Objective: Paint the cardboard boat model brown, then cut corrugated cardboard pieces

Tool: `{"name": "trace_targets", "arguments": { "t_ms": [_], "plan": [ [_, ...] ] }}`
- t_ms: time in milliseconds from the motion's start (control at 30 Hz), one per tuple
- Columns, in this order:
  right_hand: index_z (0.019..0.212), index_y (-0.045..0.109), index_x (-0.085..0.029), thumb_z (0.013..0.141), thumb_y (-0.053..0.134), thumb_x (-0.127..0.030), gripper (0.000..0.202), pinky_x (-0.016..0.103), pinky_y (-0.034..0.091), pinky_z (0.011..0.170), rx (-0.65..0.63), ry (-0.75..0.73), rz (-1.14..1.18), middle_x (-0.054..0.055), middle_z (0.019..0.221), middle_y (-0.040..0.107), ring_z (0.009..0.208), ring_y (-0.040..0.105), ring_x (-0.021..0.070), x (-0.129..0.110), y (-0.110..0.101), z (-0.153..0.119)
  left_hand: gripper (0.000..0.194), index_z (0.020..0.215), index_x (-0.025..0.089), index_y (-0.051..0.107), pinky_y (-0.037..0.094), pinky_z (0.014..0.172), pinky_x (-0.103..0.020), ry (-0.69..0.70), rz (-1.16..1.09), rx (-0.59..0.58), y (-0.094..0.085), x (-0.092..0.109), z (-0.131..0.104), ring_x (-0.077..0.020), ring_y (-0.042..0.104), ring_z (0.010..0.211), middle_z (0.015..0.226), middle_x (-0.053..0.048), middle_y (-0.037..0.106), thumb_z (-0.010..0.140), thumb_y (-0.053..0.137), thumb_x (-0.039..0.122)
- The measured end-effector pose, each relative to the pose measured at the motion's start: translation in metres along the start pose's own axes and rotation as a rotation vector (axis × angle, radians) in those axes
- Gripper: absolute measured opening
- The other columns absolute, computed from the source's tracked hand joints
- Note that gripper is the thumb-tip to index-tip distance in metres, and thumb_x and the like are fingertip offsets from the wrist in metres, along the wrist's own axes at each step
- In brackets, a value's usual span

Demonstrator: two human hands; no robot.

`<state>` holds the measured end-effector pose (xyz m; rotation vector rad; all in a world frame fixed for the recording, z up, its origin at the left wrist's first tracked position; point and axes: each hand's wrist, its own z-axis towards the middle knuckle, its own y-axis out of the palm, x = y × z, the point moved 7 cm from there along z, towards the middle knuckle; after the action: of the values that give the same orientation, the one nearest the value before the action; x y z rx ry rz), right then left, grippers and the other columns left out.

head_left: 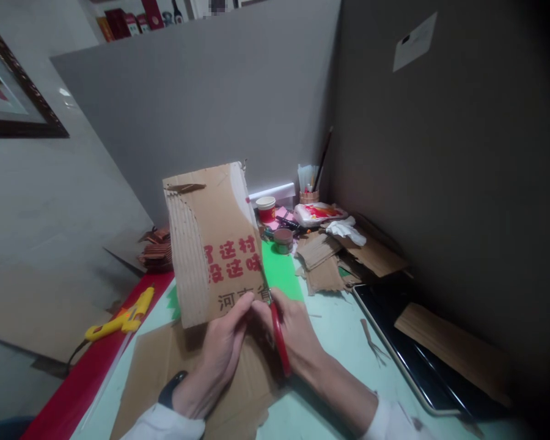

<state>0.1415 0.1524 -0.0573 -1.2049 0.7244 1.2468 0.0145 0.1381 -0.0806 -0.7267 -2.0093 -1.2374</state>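
Observation:
A torn piece of cardboard [220, 232] with red and black printed characters stands tilted up in front of me. Its left strip is peeled to bare corrugation. My left hand [227, 339] grips its lower edge, thumb on the printed face. Red-handled scissors [280, 342] are in my right hand [296, 327], at the cardboard's lower right corner. The blades are mostly hidden by the fingers and the board. Beneath both hands lies a larger sheet of cardboard [151, 354] on the pale table.
On the left is a yellow glue gun [123, 318]. Farther back are a paper cup [266, 209], a small jar [283, 241] and a pot of brushes [308, 195]. Cardboard scraps [323, 269] and a black tablet-like panel [407, 348] lie right. Grey partitions [201, 110] enclose the table.

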Motion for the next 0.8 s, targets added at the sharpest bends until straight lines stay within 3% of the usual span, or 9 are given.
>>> {"name": "trace_targets", "arguments": {
  "t_ms": [367,567,800],
  "plan": [
    [0.071,0.043,-0.024,0.095,0.048,-0.052,0.037,0.026,0.029,0.053,0.03,-0.033,-0.077,-0.004,0.055,0.048,0.05,0.04,0.0133,0.006,0.001,0.007,0.006,0.079,0.012,0.079,0.056,0.081,-0.018,0.041,0.031,-0.03,-0.001,0.002,0.006,-0.0133,0.071,0.084,0.09,-0.006,0.079,0.074,0.077,0.009],
    [0.079,0.046,-0.024,0.096,0.049,-0.051,0.032,0.025,0.031,0.053,-0.008,-0.031,-0.106,-0.004,0.055,0.05,0.049,0.044,0.014,0.0,-0.005,0.003,0.03,0.074,0.011,0.079,0.056,0.073,-0.024,0.033,0.101,-0.134,0.001,-0.004,0.001,-0.0169,0.07,0.073,0.079,-0.006,0.078,0.053,0.092,0.028],
    [0.073,0.044,-0.023,0.097,0.043,-0.054,0.039,0.026,0.03,0.053,0.024,-0.028,-0.118,-0.002,0.058,0.051,0.051,0.043,0.0138,0.004,-0.004,0.005,0.031,0.083,0.013,0.08,0.052,0.092,-0.026,0.045,0.125,-0.111,-0.006,-0.007,0.007,-0.0175,0.069,0.092,0.095,-0.006,0.079,0.058,0.09,0.028]
  ]
}}
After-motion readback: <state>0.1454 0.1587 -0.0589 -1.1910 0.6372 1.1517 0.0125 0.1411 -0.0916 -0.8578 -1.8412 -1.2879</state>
